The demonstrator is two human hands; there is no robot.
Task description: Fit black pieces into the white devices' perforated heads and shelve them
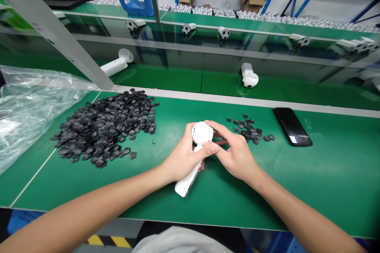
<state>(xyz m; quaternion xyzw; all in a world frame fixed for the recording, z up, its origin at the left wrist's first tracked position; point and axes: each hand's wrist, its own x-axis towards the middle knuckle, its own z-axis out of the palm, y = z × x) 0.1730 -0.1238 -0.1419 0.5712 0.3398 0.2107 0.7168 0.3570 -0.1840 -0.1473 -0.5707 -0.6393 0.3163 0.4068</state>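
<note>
Holding one white handheld unit (202, 131) at the near middle of the bench (297, 193), both hands on it. Left hand (182, 158) is closed around the neck and upper handle, index finger up the left side of the round head, thumb laid across the neck. Right hand (239, 156) is half-curled, index fingertip on the head's upper right edge, thumb tip meeting the left thumb low on the head. Can't tell if a small part sits between the right fingertips; thumbs and fingers hide it.

Handle slants down-left from the hands, head tipped up. Reads as left taking the weight and right steadying the face, so the recessed side faces the person.

Big heap of black pentagon pieces (103, 128) left of the hands; small batch (251, 131) just past the right hand. My guess: bulk parked aside, handful kept within short reach of the right fingers. Dark phone-like slab (292, 126) further right, apart from the pieces, probably to stay out of the way.

Clear plastic bag (32, 106) far left, beyond the heap. Ahead of the hands, over the bench's pale edge strip, a white unit (249, 76) lies on the green belt (181, 77); another (118, 63) ahead-left, partly behind the metal post (68, 43).
</note>
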